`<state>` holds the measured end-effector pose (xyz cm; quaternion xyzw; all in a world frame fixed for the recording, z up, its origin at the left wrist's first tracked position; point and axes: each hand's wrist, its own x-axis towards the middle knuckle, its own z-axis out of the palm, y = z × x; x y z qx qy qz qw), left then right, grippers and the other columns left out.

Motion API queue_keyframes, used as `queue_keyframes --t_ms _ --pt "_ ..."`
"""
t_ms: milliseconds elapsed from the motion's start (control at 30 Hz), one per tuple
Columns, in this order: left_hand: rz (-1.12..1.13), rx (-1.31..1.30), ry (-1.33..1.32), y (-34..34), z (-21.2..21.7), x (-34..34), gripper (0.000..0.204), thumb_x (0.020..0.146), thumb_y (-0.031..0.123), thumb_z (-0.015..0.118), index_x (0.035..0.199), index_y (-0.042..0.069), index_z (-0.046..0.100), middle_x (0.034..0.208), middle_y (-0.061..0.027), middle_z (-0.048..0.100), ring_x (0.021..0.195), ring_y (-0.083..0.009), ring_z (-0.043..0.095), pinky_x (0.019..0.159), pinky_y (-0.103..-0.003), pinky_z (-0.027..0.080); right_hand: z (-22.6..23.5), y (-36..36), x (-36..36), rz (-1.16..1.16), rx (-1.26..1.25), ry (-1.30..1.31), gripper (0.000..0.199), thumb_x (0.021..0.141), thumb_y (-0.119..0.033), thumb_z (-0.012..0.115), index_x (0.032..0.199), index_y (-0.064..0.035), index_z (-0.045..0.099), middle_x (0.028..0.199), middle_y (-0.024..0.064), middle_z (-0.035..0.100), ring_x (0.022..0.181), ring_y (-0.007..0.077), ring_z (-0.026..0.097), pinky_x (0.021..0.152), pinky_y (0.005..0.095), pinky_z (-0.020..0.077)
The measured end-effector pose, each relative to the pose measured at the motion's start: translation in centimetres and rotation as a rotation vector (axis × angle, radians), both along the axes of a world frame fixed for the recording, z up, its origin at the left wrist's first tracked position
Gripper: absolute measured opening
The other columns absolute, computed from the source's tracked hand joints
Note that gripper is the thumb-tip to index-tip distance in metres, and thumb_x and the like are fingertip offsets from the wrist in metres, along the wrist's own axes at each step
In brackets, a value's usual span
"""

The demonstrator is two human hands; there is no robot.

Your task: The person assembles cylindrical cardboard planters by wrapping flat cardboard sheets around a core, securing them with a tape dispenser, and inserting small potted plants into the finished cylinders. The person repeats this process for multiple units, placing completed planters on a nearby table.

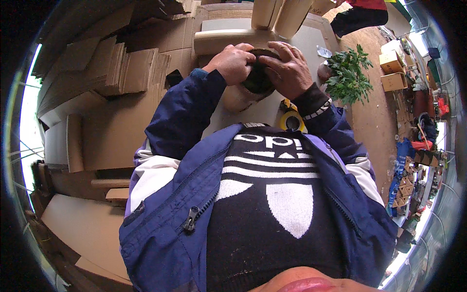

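Note:
On the work surface in front of me stands a round vessel [259, 82] with a dark greenish mouth or inside and a pale lower body; its exact kind is unclear. My left hand [234, 63] curls its fingers over the left and far rim. From the other side my right hand [291, 70] grips the same rim, thumb reaching inward across the dark part. Both hands are closed on it, and their fingertips are partly hidden. A roll of yellow tape [292, 121] lies beside my right wrist. Just beyond my hands is a pale cardboard roll [228, 40].
Stacked cardboard sheets [131, 70] fill the left side. Upright cardboard pieces [279, 17] stand at the far edge. A leafy green plant [349, 73] is to the right, with boxes [393, 73] past it. Another person's dark-trousered leg [362, 20] shows at far right.

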<state>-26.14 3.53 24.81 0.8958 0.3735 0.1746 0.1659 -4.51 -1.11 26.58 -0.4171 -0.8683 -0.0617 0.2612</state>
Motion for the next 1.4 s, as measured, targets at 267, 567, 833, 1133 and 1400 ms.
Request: queue_keyframes --t_ms 267,567,833,1133,1400 --pt "0.02 -0.01 0.025 -0.6 0.6 0.2 0.026 0.089 0.023 0.058 0.104 0.012 0.076 0.127 -0.0103 0.063 0.111 -0.0348 0.062 0.101 -0.041 0.049 0.4 1.2 -0.3 0.033 -0.033 -0.105 0.021 0.082 -0.027 0.069 0.101 -0.0233 0.076 0.13 0.0068 0.057 0.129 0.0296 0.047 0.106 0.0482 0.0347" --pt "0.17 -0.025 -0.348 -3.0 0.6 0.5 0.022 0.087 0.007 0.062 0.108 0.005 0.06 0.13 -0.0159 0.06 0.111 -0.0337 0.065 0.093 -0.04 0.054 0.1 2.7 0.0 0.013 -0.128 -0.307 0.017 0.077 -0.029 0.07 0.092 -0.0256 0.077 0.123 -0.0001 0.06 0.125 0.0257 0.048 0.103 0.0481 0.0347" --pt "0.33 -0.112 -0.472 -2.8 -0.4 0.2 0.035 0.087 0.015 0.064 0.119 0.01 0.051 0.111 -0.0135 0.067 0.095 -0.0315 0.069 0.083 -0.043 0.055 0.9 2.2 0.0 -0.019 -0.019 -0.057 0.023 0.078 -0.03 0.073 0.1 -0.0251 0.076 0.129 0.007 0.059 0.127 0.0317 0.05 0.108 0.0501 0.035" --pt "0.325 -0.142 -0.516 -2.1 -0.9 -0.6 0.031 0.089 0.018 0.063 0.117 0.01 0.052 0.103 -0.0154 0.069 0.09 -0.0338 0.07 0.082 -0.044 0.054 1.4 1.3 -0.4 -0.021 -0.028 -0.061 0.025 0.074 -0.022 0.078 0.098 -0.019 0.075 0.131 0.009 0.059 0.128 0.0325 0.05 0.11 0.0487 0.0358" --pt "0.307 -0.178 -0.514 -2.0 -0.9 -0.8 0.028 0.09 0.022 0.062 0.114 0.012 0.053 0.096 -0.0157 0.071 0.088 -0.0366 0.07 0.081 -0.046 0.054 1.6 2.2 -1.7 -0.06 -0.13 -0.238 0.025 0.075 -0.024 0.075 0.099 -0.0188 0.075 0.129 0.0071 0.058 0.13 0.029 0.048 0.111 0.0471 0.0343"
